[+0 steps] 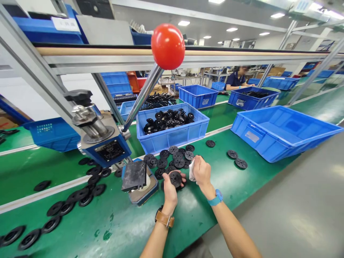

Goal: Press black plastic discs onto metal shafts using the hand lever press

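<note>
My left hand grips a round black plastic disc with small holes, its flat face turned up toward me. Close by on the right, my right hand is closed around a crumpled white cloth. A gap separates the cloth from the disc. Just beyond both hands lies a loose pile of similar black discs on the green bench. To the left of my left hand stands a hand press with a red ball handle; a dark block sits on its base.
A blue bin of black parts stands behind the pile. Another blue bin is at the right, near two loose discs. Black rings lie along the left of the bench. A co-worker sits farther back.
</note>
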The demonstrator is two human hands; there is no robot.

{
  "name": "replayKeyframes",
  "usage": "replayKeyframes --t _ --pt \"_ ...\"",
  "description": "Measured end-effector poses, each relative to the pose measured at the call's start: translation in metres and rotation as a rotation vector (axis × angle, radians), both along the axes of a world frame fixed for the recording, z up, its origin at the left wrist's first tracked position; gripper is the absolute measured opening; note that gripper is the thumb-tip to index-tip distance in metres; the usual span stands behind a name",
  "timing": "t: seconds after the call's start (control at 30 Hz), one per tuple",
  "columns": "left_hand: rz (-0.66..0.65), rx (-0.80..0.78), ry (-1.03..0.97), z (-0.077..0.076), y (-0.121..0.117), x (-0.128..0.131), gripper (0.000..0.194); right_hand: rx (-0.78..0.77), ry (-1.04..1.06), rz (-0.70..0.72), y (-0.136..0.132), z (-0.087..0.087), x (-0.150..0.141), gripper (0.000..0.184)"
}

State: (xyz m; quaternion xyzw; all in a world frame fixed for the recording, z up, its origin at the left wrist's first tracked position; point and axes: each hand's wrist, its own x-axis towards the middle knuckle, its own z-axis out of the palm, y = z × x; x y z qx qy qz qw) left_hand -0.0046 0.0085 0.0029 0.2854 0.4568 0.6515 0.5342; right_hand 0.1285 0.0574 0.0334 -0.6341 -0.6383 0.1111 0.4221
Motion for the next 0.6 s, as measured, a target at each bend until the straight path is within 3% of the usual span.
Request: replayKeyframes --t 0.1,0.2,0.4,0.6 --pt "0.011 -0.019 -0.068 0.000 0.002 0.001 0.085 -0.022 0.048 0.000 -0.007 0.012 0.004 0.046" --pt "0.050 -0.043 -0.098 -0.002 0.004 0.002 0.084 -0.052 0.093 0.069 -0.020 0.014 -0.012 0.034" --pt "0.199 -0.085 -0.087 -0.010 0.003 -0.002 0.070 -0.120 0.143 0.229 -0.045 -0.006 -0.054 0.017" --pt "0.204 -0.110 -0.056 -0.007 -0.003 -0.006 0.068 -0.171 0.244 0.234 -0.057 -0.018 -0.057 0.018"
